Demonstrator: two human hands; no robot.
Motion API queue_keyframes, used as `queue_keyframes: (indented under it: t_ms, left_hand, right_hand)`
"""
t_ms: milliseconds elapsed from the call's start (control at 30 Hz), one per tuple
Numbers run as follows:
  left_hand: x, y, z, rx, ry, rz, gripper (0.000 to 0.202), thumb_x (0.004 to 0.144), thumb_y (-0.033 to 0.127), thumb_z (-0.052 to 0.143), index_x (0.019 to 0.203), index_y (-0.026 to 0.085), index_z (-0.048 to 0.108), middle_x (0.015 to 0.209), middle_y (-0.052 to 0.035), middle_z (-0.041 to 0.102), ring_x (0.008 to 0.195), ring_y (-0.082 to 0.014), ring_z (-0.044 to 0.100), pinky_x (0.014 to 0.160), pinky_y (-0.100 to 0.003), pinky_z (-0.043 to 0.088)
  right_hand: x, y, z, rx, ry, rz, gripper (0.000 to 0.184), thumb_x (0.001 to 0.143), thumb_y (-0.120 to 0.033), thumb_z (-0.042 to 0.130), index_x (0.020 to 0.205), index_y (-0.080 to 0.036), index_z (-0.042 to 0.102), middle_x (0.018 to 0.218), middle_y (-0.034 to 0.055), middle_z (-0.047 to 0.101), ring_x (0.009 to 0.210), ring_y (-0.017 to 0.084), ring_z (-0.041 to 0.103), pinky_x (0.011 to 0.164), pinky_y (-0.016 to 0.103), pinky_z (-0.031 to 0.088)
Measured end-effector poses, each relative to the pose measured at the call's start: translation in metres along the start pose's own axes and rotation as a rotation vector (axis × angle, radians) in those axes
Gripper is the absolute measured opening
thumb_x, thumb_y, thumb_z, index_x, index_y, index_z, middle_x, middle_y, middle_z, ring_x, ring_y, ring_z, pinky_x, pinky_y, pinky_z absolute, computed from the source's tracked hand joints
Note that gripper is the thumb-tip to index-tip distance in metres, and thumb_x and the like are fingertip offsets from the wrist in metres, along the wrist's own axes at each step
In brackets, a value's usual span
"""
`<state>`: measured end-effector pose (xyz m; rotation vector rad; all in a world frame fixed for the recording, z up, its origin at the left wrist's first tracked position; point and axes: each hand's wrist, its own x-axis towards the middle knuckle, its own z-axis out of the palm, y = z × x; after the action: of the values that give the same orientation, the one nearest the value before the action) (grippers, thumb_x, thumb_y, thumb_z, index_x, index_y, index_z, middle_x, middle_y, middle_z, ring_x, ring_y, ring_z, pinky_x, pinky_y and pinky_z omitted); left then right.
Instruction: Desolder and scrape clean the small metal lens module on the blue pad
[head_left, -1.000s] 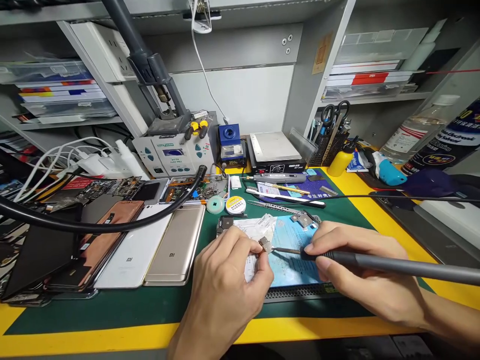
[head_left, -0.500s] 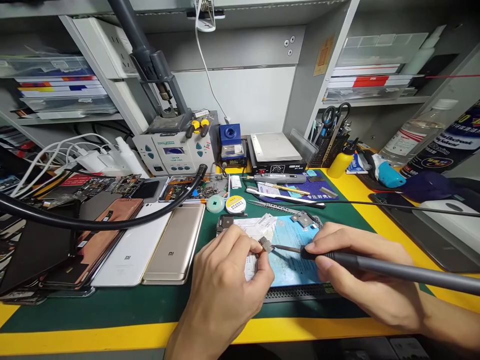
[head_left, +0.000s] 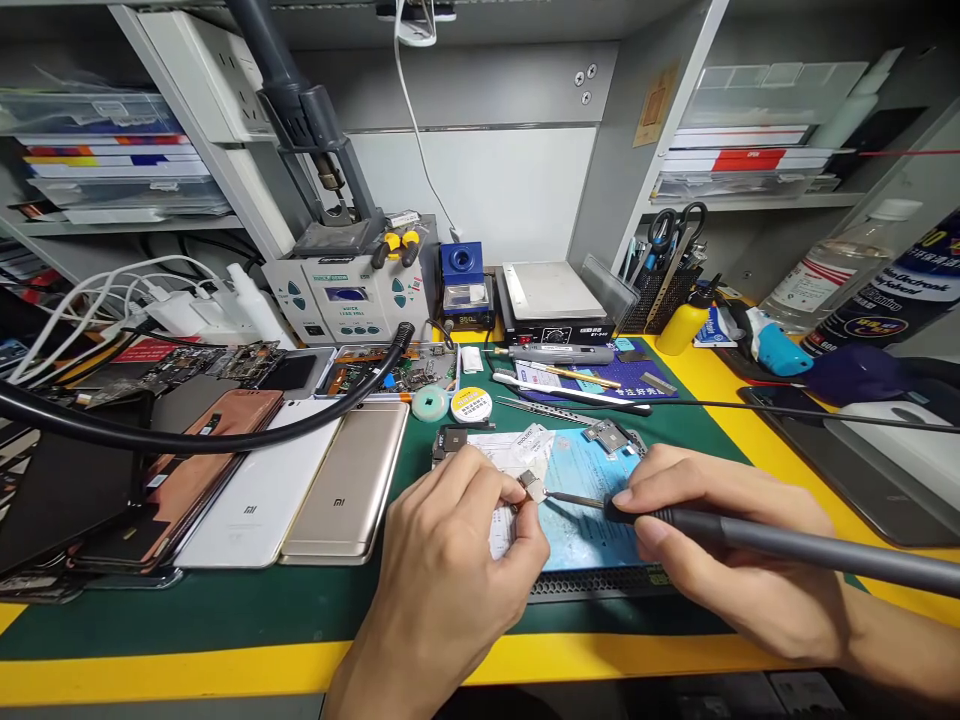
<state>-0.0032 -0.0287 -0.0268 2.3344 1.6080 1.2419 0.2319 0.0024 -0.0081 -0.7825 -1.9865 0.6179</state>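
Observation:
My left hand is closed in a pinch on a small silver metal part between thumb and forefinger. My right hand grips a soldering iron like a pen. Its thin tip reaches left to the edge of the small part; whether they touch, I cannot tell. Both hands are over a light blue sheet on the green mat. Farther back on the sheet lies a metal-shielded board piece, and a dark phone part sits beyond my left hand.
Phone backs in white and gold lie to the left. A black hose arches over them. Behind stand a hot-air station, a blue iron stand and a heating plate. Tweezers and a white brush lie beyond the sheet.
The small part is tilted slightly differently at the iron's tip. Both hands keep nearly the same place and grip; the camera view has shifted slightly.

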Motion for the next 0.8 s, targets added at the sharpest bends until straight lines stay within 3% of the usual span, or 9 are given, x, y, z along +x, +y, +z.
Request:
queue_keyframes:
  t_ms: [467,800]
  left_hand:
    - [-0.0006,0.0031,-0.0012,-0.034,0.027,-0.023,0.012,0.090,0.014,0.065,0.098,0.023,0.061,0.089,-0.0002,0.069,0.079,-0.0178,0.065,0.067,-0.031,0.047]
    - [0.0001,0.0034,-0.0042,-0.028,0.043,-0.010,0.008,0.093,0.016,0.061,0.099,0.022,0.062,0.078,0.0004,0.061,0.070,-0.0159,0.062,0.061,-0.029,0.046]
  right_hand:
    - [-0.0038,0.0059,-0.0041,0.066,-0.019,0.112,0.022,0.097,-0.013,0.067,0.105,-0.032,0.074,0.071,-0.0024,0.069,0.062,0.016,0.064,0.057,0.026,0.052]
    - [-0.0016,0.0035,-0.0037,0.030,-0.017,0.122,0.021,0.096,-0.012,0.067,0.102,-0.031,0.075,0.074,-0.0034,0.069,0.057,0.013,0.065,0.052,0.022,0.052]
